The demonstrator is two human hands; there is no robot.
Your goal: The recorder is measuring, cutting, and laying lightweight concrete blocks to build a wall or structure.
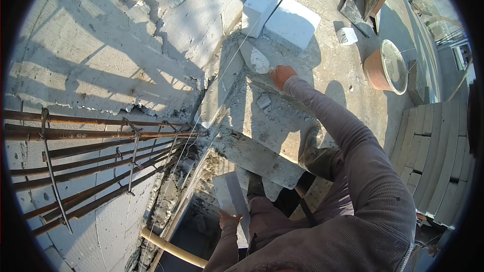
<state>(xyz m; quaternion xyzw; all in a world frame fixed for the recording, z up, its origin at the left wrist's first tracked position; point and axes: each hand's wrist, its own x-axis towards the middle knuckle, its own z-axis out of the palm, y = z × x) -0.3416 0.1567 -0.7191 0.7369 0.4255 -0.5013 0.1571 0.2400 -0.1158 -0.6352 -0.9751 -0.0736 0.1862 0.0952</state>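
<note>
My right hand, arm stretched forward, is closed round the handle of a trowel. Its blade, with pale mortar on it, is low over the rough ledge along the wall. Close to my left leg, my left hand grips a pale grey flat-sided rectangular block by its edge; part of the block is hidden. A thin white string runs along the ledge. Beyond the trowel, a white block lies beside a longer white block.
Rusty rebar with wire ties juts out at the left. An orange bucket stands on the right, above stacked grey blocks. A small white block lies farther off. A yellowish curved pipe crosses a dark opening near my left arm.
</note>
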